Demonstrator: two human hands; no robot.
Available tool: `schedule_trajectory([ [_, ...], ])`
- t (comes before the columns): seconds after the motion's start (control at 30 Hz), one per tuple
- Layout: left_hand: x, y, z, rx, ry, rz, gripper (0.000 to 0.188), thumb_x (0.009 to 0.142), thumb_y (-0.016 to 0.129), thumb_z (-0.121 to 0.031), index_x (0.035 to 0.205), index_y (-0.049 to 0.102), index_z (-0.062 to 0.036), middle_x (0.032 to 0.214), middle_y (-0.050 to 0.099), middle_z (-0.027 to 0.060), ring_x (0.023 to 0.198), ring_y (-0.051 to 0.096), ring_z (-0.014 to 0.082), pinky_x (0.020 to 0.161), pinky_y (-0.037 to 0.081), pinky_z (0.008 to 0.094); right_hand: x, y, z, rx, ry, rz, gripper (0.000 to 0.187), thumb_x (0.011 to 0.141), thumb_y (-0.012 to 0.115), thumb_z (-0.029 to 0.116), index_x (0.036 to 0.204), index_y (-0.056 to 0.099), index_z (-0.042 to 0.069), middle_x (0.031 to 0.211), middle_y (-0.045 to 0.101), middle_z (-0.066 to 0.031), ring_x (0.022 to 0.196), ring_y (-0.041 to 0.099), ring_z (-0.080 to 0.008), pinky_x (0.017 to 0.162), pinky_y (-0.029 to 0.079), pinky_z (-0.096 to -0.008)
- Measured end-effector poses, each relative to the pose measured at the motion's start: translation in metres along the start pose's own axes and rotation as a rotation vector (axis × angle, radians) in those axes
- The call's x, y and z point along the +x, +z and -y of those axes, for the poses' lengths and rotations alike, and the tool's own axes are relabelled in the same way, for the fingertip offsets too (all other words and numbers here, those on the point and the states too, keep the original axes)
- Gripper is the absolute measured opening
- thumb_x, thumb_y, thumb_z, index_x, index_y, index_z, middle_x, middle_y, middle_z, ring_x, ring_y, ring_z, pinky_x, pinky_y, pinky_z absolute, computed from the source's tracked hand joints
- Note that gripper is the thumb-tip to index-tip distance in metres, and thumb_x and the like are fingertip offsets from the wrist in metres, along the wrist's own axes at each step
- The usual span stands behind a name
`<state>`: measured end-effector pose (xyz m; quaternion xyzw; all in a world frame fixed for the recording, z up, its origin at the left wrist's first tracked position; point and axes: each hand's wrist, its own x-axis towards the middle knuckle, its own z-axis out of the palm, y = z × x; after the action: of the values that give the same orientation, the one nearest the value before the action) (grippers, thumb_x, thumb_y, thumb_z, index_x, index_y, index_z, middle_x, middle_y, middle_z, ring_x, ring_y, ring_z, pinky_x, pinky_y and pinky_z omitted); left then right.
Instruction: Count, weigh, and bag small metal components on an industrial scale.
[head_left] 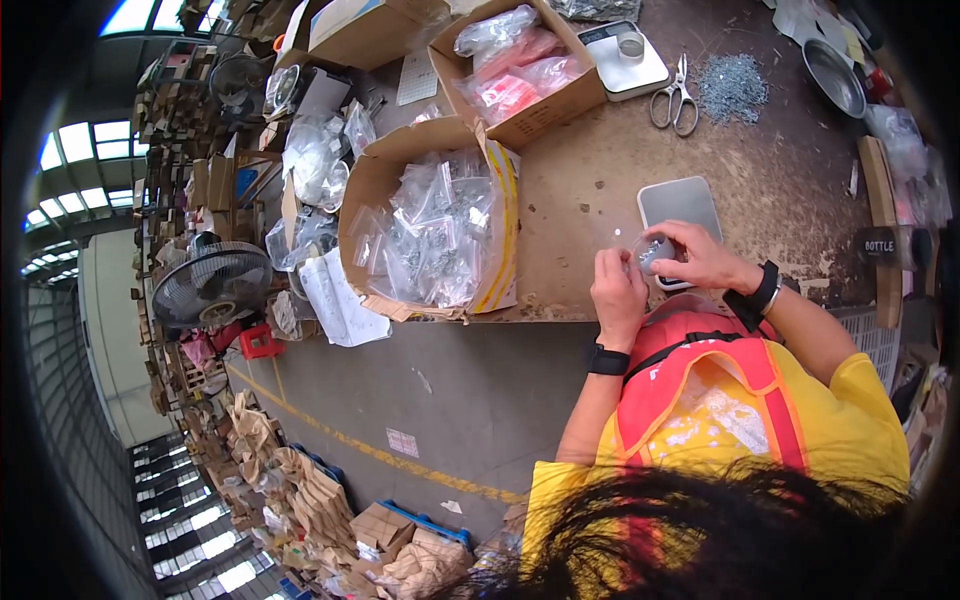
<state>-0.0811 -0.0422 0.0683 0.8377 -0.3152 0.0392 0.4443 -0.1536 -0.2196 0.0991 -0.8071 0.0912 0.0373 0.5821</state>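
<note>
My right hand [697, 257] curls around a small clear round cup [651, 262] that has small metal pieces in it. Right beside the cup's left side is my left hand [619, 292], its fingers pinched together; what they hold, if anything, is too small to make out. Under and behind my right hand lies a flat scale [682, 203] with a grey metal top, partly hidden by the hand. To the left stands an open cardboard box [508, 225] filled with clear zip bags [435, 225] of small metal parts.
Farther back are a box [545, 118] of red and clear bags, a second scale [640, 72] with a small cup, scissors [677, 100], a pile of small screws [732, 88] and a metal bowl [834, 78]. A fan [212, 283] and a red stool [261, 341] stand left of the table [560, 190].
</note>
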Motion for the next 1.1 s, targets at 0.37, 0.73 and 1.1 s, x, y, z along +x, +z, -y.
schedule_trajectory([
  [0.37, -0.001, -0.013, 0.002, -0.333, -0.369, 0.16, 0.014, 0.096, 0.065, -0.012, 0.096, 0.059, 0.0001, 0.077, 0.062, 0.0161, 0.068, 0.061, 0.0283, 0.064, 0.049, 0.0385, 0.032, -0.007, 0.017, -0.512, -0.161, 0.068, 0.051, 0.085, 0.071, 0.044, 0.097, 0.063, -0.005, 0.092, 0.065, -0.0266, 0.087, 0.065, -0.0433, 0.074, 0.051, -0.0491],
  [0.73, 0.012, -0.002, 0.059, -0.3, -0.563, 0.317, 0.017, 0.097, 0.064, -0.017, 0.094, 0.061, -0.0008, 0.08, 0.061, 0.0076, 0.075, 0.056, 0.0124, 0.07, 0.049, 0.0308, 0.065, -0.055, -0.009, -0.52, 0.043, 0.135, 0.055, 0.083, 0.066, 0.049, 0.083, 0.067, -0.006, 0.079, 0.065, -0.0282, 0.077, 0.064, -0.0461, 0.071, 0.052, -0.0505],
  [1.1, 0.02, -0.006, 0.055, -0.297, -0.549, 0.262, 0.014, 0.098, 0.066, -0.013, 0.097, 0.063, 0.0004, 0.091, 0.065, 0.0007, 0.087, 0.056, 0.0084, 0.08, 0.048, 0.0256, 0.013, -0.221, -0.199, -0.658, 0.443, -0.725, 0.049, 0.078, 0.079, 0.027, 0.114, 0.061, -0.001, 0.106, 0.062, -0.0261, 0.101, 0.059, -0.0436, 0.09, 0.05, -0.047],
])
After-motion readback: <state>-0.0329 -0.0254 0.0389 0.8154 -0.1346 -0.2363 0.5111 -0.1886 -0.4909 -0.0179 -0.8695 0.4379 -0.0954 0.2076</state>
